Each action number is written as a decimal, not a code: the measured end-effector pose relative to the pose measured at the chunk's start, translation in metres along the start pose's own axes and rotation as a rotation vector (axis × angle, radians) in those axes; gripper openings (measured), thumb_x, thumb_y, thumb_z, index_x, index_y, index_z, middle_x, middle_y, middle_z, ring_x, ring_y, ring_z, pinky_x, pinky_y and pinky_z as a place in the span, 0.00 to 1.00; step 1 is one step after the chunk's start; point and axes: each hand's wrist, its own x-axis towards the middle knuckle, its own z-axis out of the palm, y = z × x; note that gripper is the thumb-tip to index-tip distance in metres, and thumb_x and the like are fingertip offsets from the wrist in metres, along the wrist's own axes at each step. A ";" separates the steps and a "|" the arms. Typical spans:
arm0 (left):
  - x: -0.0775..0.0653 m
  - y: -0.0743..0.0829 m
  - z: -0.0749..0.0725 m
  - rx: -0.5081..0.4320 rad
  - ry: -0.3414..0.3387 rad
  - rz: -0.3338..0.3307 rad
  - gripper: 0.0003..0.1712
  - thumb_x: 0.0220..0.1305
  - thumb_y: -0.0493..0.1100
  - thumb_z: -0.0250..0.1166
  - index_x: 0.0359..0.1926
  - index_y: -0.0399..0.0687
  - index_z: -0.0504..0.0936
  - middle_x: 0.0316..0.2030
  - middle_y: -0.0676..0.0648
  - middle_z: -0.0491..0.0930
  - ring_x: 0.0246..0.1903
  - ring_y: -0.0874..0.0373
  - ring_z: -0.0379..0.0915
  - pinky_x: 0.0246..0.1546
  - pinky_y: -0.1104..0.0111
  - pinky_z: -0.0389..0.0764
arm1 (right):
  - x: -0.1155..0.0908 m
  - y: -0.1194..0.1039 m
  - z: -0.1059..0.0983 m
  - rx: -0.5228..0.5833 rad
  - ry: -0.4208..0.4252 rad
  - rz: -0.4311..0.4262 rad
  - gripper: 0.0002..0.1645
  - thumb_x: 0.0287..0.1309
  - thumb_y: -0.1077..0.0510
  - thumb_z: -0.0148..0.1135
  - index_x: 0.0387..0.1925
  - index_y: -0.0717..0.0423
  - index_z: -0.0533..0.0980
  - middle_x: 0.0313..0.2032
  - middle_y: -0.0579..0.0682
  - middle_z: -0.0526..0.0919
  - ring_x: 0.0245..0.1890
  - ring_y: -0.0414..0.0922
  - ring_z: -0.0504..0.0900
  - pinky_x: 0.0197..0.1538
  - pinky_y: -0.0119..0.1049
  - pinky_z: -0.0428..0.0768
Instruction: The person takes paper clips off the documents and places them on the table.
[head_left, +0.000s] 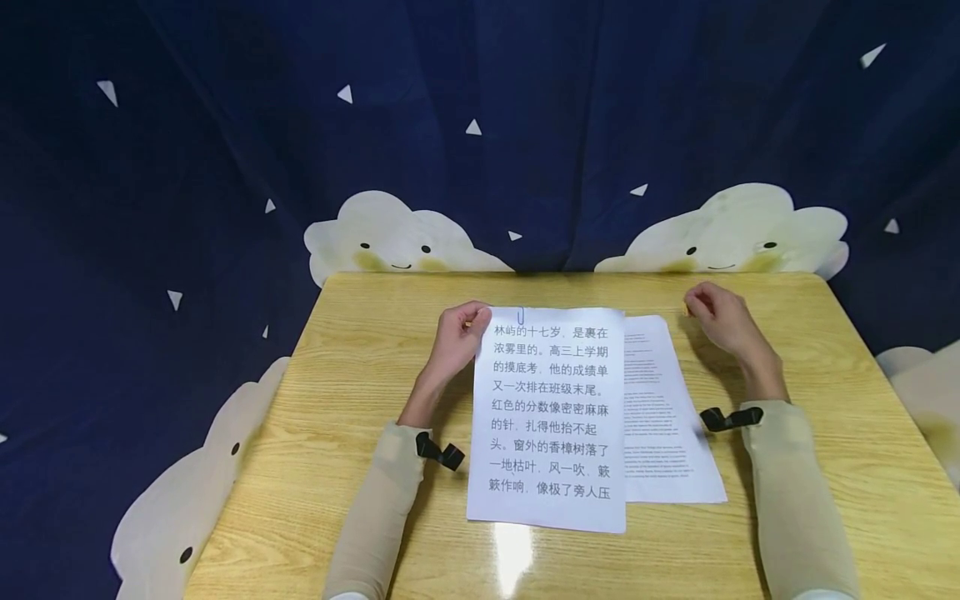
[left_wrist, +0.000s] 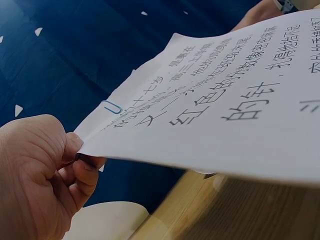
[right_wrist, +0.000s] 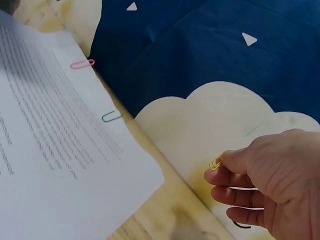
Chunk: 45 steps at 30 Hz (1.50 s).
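Note:
Between thumb and fingers my left hand (head_left: 459, 335) pinches the top left corner of a printed sheet (head_left: 551, 417) with large Chinese characters. A blue paper clip (left_wrist: 112, 107) sits on that sheet's top edge, close to the hand. My right hand (head_left: 722, 321) pinches a small yellow paper clip (right_wrist: 215, 163) between thumb and index finger, to the right of the papers. A second sheet (head_left: 663, 417) with small print lies partly behind the first. In the right wrist view a pink paper clip (right_wrist: 82, 64) and a green paper clip (right_wrist: 112, 116) are on the small-print sheet's top edge.
The papers are over a light wooden table (head_left: 300, 467). Behind its far edge hangs a dark blue curtain (head_left: 480, 83) with white triangles and smiling clouds. Black straps (head_left: 731, 418) with small boxes are around both sleeved forearms.

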 end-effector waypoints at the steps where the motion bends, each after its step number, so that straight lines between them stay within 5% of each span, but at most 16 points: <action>1: 0.000 0.000 0.000 -0.002 -0.001 -0.002 0.14 0.80 0.37 0.56 0.43 0.34 0.86 0.32 0.39 0.85 0.18 0.59 0.76 0.15 0.72 0.71 | 0.000 0.002 0.001 -0.004 0.000 -0.001 0.18 0.81 0.54 0.49 0.47 0.66 0.76 0.36 0.61 0.79 0.33 0.51 0.71 0.34 0.34 0.67; 21: 0.000 0.000 0.000 0.001 0.003 -0.001 0.13 0.80 0.37 0.56 0.43 0.35 0.86 0.32 0.40 0.84 0.19 0.59 0.75 0.16 0.72 0.71 | 0.001 0.025 0.010 -0.036 -0.053 0.038 0.18 0.82 0.54 0.46 0.49 0.65 0.75 0.37 0.62 0.79 0.36 0.55 0.72 0.40 0.48 0.69; 30: 0.001 -0.001 0.001 -0.008 0.011 0.002 0.13 0.79 0.36 0.57 0.43 0.34 0.87 0.33 0.39 0.85 0.22 0.59 0.79 0.21 0.72 0.77 | 0.002 0.028 0.015 -0.004 -0.109 0.114 0.19 0.84 0.54 0.43 0.55 0.66 0.72 0.48 0.65 0.76 0.47 0.60 0.72 0.50 0.56 0.74; 45: 0.002 -0.003 0.002 0.002 0.013 0.006 0.12 0.79 0.36 0.58 0.42 0.36 0.87 0.33 0.40 0.85 0.23 0.57 0.78 0.21 0.71 0.76 | 0.004 0.036 0.024 -0.037 -0.068 0.111 0.20 0.83 0.56 0.45 0.55 0.70 0.73 0.49 0.68 0.73 0.47 0.63 0.71 0.51 0.62 0.73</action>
